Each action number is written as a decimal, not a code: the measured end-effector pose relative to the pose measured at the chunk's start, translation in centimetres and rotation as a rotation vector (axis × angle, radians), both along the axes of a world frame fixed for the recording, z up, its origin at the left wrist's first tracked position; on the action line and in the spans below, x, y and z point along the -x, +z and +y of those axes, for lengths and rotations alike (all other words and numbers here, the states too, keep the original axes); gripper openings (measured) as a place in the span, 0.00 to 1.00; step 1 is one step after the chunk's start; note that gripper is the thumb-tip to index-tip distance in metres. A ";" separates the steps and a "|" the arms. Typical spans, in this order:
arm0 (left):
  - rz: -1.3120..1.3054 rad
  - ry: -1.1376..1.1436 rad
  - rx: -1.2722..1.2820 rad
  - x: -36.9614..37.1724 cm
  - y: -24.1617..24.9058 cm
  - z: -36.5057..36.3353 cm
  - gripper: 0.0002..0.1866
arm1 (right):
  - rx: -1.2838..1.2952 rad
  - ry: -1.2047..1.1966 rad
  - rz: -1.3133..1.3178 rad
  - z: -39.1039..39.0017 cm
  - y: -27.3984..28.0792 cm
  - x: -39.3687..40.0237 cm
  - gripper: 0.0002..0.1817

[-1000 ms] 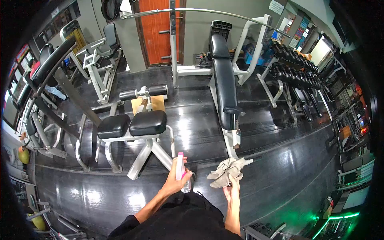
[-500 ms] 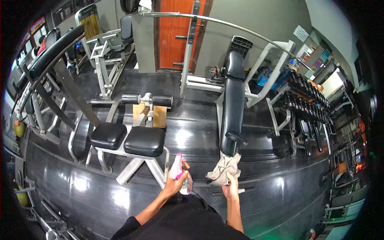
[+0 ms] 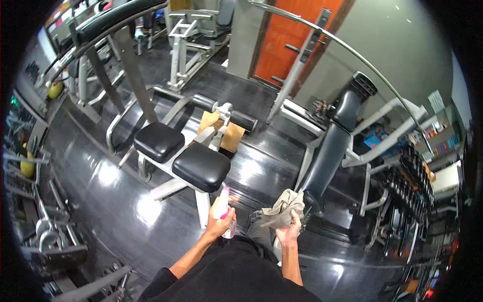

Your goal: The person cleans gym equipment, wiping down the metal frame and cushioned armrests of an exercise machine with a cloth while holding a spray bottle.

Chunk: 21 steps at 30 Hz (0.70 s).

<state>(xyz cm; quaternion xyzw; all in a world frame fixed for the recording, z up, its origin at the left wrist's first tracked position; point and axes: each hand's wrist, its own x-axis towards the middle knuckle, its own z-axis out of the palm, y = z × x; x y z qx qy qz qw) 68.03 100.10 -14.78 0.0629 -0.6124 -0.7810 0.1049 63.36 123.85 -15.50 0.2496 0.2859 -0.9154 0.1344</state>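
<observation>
My left hand [image 3: 219, 222] is wrapped round a spray bottle [image 3: 224, 206] with a white and pink top and a clear body, held upright in front of me. A crumpled beige cloth [image 3: 284, 206] is in my right hand [image 3: 289, 229], gripped at its lower side, with the rest bunched above the fingers. Just beyond the bottle is the black padded seat [image 3: 202, 166] of a gym machine. Behind the cloth, the lower end of a black weight bench [image 3: 327, 161] rises away from me.
A second black pad [image 3: 158, 141] belongs to the machine at left. Over the bench runs a long barbell [image 3: 362, 58] on a rack. Dumbbells [image 3: 410, 186] fill a stand at right. An orange door [image 3: 287, 40] is at the back, and a cable machine frame [image 3: 133, 75] stands left.
My view has turned left and tilted, so the bench and seat now sit further right. My leg shows below the cloth. Both hands keep hold of the bottle and cloth.
</observation>
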 end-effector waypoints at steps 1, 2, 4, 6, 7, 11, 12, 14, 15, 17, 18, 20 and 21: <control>-0.005 0.044 -0.002 0.4 -0.1 0.3 0.14 | -0.001 0.044 -0.001 0.0 0.0 1.0 0.16; -0.008 0.087 -0.002 0.9 -0.1 0.5 0.14 | 0.000 0.087 -0.001 0.0 0.0 2.2 0.16; -0.024 0.162 0.010 2.1 0.5 1.4 0.14 | 0.015 0.149 0.029 0.0 0.2 4.7 0.16; -0.034 0.255 -0.033 3.6 0.9 2.5 0.13 | 0.044 0.212 0.081 0.4 0.9 7.4 0.16; -0.029 0.292 0.016 4.5 1.1 3.1 0.15 | 0.051 0.230 0.086 0.9 1.1 8.9 0.16; -0.024 0.353 0.046 7.7 1.5 5.4 0.22 | 0.047 0.328 0.142 3.3 1.0 13.9 0.17; -0.031 0.367 0.052 8.4 1.5 6.0 0.22 | 0.056 0.333 0.149 4.4 0.1 15.4 0.17; -0.066 0.389 0.059 9.8 1.6 7.2 0.22 | 0.043 0.338 0.172 5.8 -0.2 17.6 0.17; -0.076 0.409 0.066 10.4 1.4 7.6 0.21 | 0.042 0.335 0.165 6.3 -0.5 18.6 0.17; -0.126 0.473 0.096 11.4 1.0 8.3 0.21 | 0.041 0.353 0.146 7.2 -0.9 20.5 0.17; -0.171 0.516 0.123 11.7 0.6 8.6 0.21 | 0.034 0.392 0.145 7.5 -1.2 21.3 0.17; -0.225 0.576 0.108 12.3 -0.8 8.8 0.21 | -0.003 0.471 0.132 7.9 -1.7 22.7 0.18; -0.185 0.626 0.030 12.7 -1.4 8.7 0.24 | 0.001 0.508 0.138 7.9 -1.9 23.5 0.18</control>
